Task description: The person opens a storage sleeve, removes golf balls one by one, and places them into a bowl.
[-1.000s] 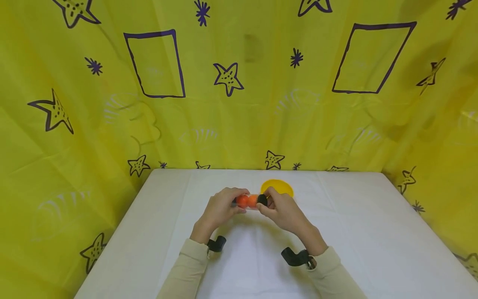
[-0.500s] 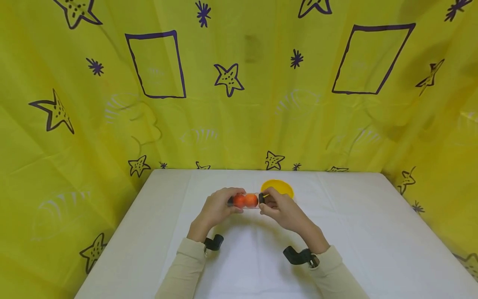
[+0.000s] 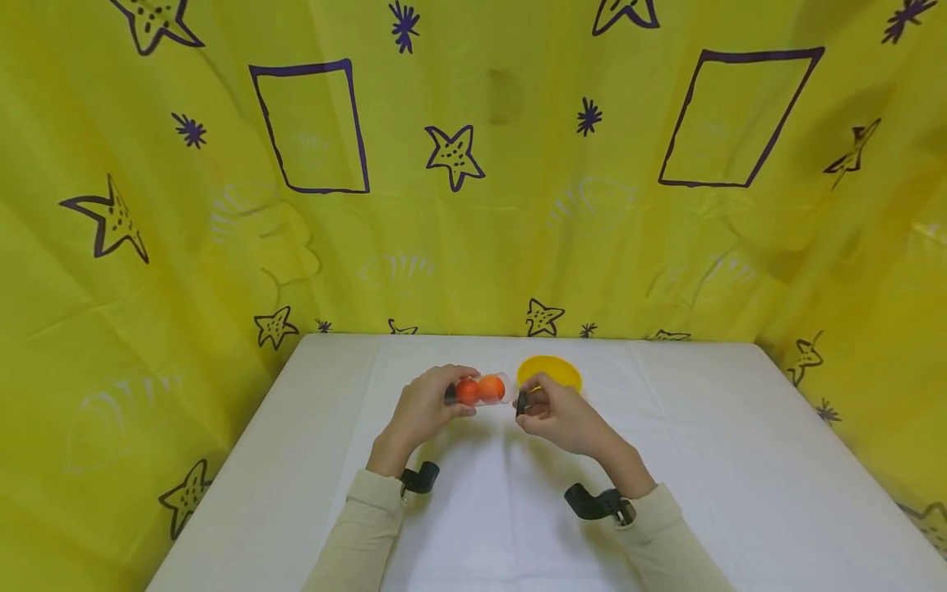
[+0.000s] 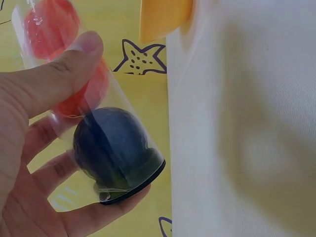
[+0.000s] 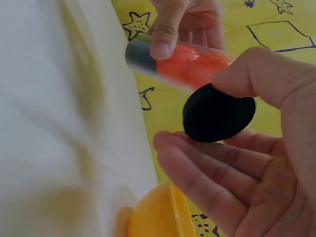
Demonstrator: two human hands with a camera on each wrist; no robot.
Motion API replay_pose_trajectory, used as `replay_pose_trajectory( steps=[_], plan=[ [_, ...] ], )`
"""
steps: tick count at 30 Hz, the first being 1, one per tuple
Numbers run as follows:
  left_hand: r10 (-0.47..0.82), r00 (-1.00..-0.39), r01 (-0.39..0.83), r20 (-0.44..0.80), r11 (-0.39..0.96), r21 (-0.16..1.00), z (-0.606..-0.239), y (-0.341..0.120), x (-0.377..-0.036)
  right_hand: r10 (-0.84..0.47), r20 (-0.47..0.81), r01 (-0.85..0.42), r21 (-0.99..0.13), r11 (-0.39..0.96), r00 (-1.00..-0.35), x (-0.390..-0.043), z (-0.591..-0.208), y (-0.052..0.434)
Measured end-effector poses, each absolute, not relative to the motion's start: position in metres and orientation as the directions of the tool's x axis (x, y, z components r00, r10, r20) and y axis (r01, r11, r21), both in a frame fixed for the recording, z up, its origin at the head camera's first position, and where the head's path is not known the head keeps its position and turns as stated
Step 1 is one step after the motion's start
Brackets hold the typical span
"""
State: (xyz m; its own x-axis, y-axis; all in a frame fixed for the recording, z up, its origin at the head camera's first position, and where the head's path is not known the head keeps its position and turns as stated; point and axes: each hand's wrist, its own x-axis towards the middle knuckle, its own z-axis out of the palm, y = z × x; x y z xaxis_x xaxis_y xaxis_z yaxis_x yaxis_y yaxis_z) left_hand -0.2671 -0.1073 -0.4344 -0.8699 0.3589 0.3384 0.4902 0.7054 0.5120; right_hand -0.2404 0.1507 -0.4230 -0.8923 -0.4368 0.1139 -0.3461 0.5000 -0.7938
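My left hand (image 3: 420,409) grips a clear plastic tube (image 4: 126,106), thumb on one side and fingers on the other. Inside it sit a dark blue ball (image 4: 109,136) by the black base (image 4: 136,190) and two red-orange balls (image 4: 81,94). In the head view the tube lies nearly level above the table, its uncapped end toward my right hand (image 3: 565,417). That hand pinches a round black cap (image 5: 219,112) between thumb and fingers, apart from the tube's end. Part of the tube is hidden by my left thumb and fingers.
A yellow bowl (image 3: 549,367) stands on the white table (image 3: 703,427), just behind my right hand. A yellow curtain (image 3: 473,247) with stars hangs along the table's far edge. Black camera mounts (image 3: 592,501) are on both wrists.
The cap has come off the tube's end in my right hand, leaving a gap. My left hand has moved slightly left with the tube, whose uncapped end now tilts a little upward.
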Motion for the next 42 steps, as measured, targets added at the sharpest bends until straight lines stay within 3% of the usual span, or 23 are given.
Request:
replay_pose_trajectory(
  steps=[6,16,25,42],
  plan=[
    [0.35,-0.871,0.487,0.345,0.707,0.513,-0.436,-0.109,-0.269,-0.504,0.072,-0.378,-0.755,0.536,-0.861,-0.246,-0.44,0.147],
    [0.341,-0.88,0.474,0.33,0.626,0.619,-0.435,-0.109,-0.271,-0.442,-0.083,-0.237,-0.748,0.62,-0.893,-0.25,-0.457,0.144],
    [0.354,-0.878,0.476,0.321,0.593,0.649,-0.437,-0.111,-0.271,-0.384,-0.116,-0.192,-0.714,0.673,-0.916,-0.252,-0.461,0.148],
    [0.375,-0.885,0.456,0.275,0.588,0.668,-0.44,-0.108,-0.271,-0.418,-0.197,-0.147,-0.738,0.659,-0.887,-0.249,-0.464,0.152]
  ],
)
